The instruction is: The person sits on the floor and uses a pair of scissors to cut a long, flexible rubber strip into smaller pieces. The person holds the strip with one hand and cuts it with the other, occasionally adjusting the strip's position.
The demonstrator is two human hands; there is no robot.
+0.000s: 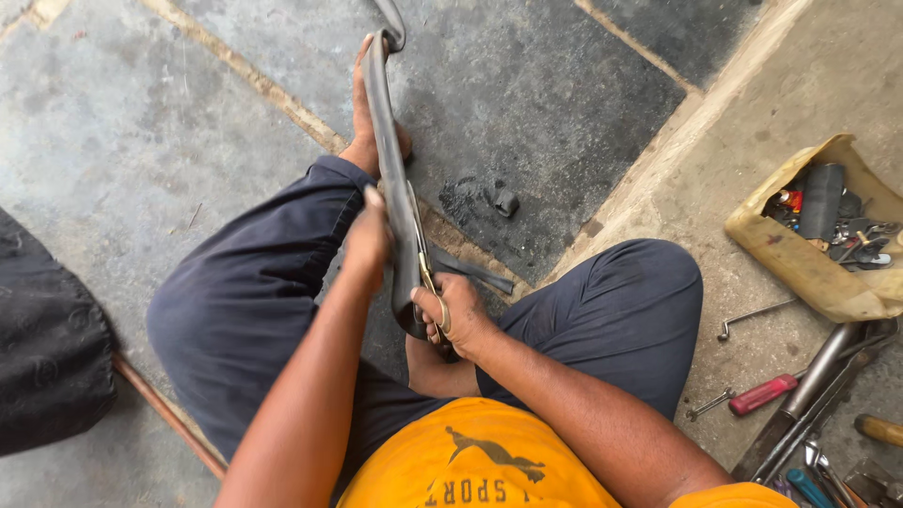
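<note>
I sit on a grey stone floor (141,122) in dark blue trousers and an orange shirt, looking down at my hands. My left hand (367,240) is clenched around a long, flat black rubber strip (384,122), gripping it about midway. The strip runs away from me to my bare foot (362,118), which seems to hold its far end taut, though the view there is cut off. My right hand (456,315) grasps brass-handled scissors (428,277), fingers through the loops, the blades set against the strip just beside my left hand. A thin cut sliver of black rubber (475,268) lies near my right knee, and small black scraps (484,198) rest on the floor beyond it. Well to my right are a yellowish tray of small tools (800,263), a red-handled screwdriver (762,395) and long metal bars (814,386).
</note>
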